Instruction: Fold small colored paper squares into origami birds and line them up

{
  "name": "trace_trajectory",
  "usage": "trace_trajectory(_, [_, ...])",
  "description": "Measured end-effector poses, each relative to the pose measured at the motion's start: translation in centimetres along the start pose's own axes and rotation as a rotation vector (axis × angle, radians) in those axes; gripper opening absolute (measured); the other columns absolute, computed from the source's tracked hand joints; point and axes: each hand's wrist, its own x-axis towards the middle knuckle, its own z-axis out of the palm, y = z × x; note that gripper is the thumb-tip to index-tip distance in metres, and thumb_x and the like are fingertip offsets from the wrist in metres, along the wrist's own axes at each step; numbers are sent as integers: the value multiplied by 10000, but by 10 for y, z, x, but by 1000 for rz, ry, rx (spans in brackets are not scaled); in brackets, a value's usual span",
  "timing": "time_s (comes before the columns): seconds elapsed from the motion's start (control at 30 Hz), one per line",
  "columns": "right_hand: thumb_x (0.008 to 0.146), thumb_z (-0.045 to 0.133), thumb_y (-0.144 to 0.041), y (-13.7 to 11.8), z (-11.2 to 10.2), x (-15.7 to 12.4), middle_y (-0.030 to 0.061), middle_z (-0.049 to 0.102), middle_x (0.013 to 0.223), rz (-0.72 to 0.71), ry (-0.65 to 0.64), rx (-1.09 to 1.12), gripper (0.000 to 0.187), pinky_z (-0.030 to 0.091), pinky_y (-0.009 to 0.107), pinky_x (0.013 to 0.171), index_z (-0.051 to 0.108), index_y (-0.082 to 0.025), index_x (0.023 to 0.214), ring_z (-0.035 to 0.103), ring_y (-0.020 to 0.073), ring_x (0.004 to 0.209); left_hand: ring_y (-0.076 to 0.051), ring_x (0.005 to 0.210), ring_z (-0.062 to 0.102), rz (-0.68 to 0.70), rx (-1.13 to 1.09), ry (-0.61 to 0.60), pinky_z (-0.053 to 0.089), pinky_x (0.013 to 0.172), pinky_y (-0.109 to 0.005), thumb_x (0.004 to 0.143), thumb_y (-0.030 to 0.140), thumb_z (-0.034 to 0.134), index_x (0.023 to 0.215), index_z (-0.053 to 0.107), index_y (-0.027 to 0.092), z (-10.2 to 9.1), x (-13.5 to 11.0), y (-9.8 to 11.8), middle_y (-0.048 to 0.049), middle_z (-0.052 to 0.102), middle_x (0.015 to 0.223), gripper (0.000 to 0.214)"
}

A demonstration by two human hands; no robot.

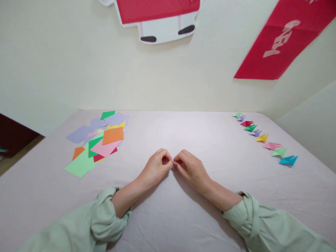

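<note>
Over the middle of the table, my left hand [159, 163] and my right hand [191, 170] meet at the fingertips. Both are closed in a pinch on a small piece of purple paper [173, 168]. Only a sliver of that paper shows between the fingers; its folded shape is mostly hidden.
Loose paper sheets in several colours, an orange sheet [112, 135] among them, lie piled at the left. Along the right side runs a row of small folded paper pieces, with a blue one [288, 160] nearest. A cloth-covered table [162, 224] reaches the wall [168, 77].
</note>
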Motion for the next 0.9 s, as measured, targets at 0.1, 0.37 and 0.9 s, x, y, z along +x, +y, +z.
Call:
trace_trajectory(0.1, [876,531,-114,1,0,0,8,580,806,-1,5,-9,112,401,268,681,559,-212,830,534,158,744,-145,693,526,-4,8,2,402,639,-259,724,144,538,659,538,188,0,0,-1,11,560,705,78])
trace_trajectory(0.37, [874,543,-116,-1,-2,1,5,572,794,-4,0,-37,118,385,270,677,545,-210,801,521,159,739,-148,701,540,-24,-16,0,411,656,-263,769,167,513,658,564,186,-1,-1,3,9,571,711,124])
trace_trajectory(0.9, [862,557,-86,3,-1,0,14,590,824,-54,-14,-130,122,376,274,690,565,-206,837,529,167,766,-144,685,519,-21,10,-30,384,632,-258,737,164,508,656,543,183,-2,-1,3,15,546,696,90])
